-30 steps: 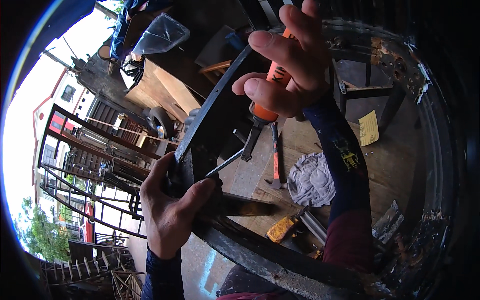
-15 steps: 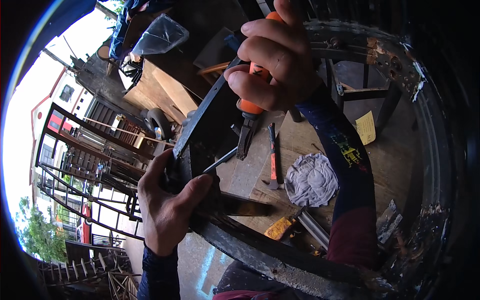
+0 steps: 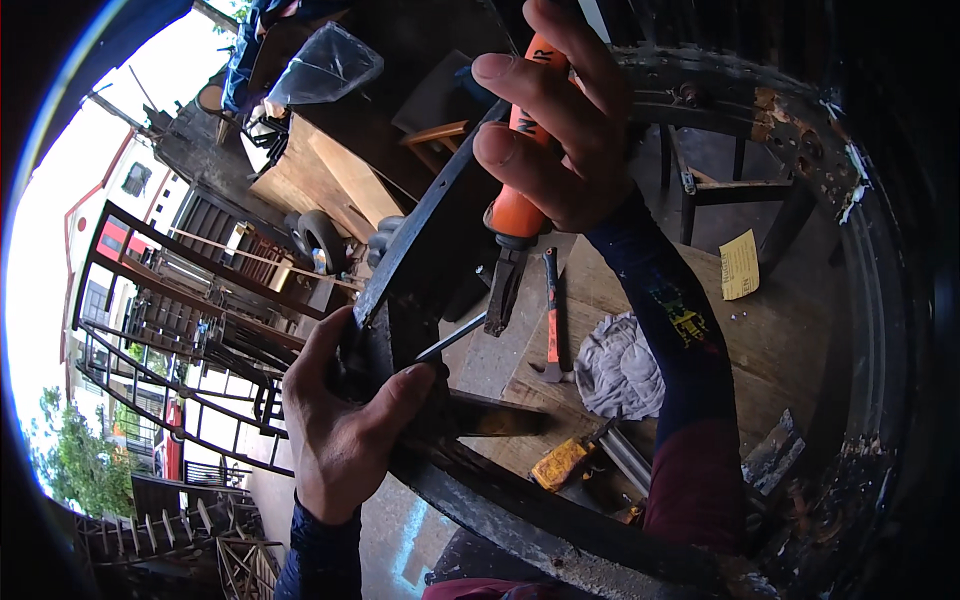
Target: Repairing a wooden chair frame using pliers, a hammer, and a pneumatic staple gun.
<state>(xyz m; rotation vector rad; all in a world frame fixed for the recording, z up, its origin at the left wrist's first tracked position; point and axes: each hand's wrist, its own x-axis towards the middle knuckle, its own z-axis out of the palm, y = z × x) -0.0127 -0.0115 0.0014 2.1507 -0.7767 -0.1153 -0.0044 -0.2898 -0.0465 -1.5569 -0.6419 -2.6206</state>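
Note:
Orange-handled pliers (image 3: 517,215) hang jaws-down from my right hand (image 3: 575,130), its fingers curled loosely around the grips. Their dark jaws reach beside the end of a thin metal rod (image 3: 455,335); whether they grip it cannot be told. The rod sticks out at a slant from the corner of a dark, worn frame (image 3: 500,505). My left hand (image 3: 345,420) clasps that corner, its thumb lying close under the rod and its fingers on the far side, partly hidden.
Inside the frame's curve, a claw hammer (image 3: 552,320), a crumpled grey cloth (image 3: 620,368) and a yellow tool (image 3: 562,463) lie on a wooden board (image 3: 700,350). A yellow paper (image 3: 739,265) is at the right. Chair frames (image 3: 180,380) and a tyre (image 3: 318,243) stand at the left.
My right hand has loosened its fingers around the pliers, and the pliers have shifted slightly right and down. My left hand stays on the frame corner.

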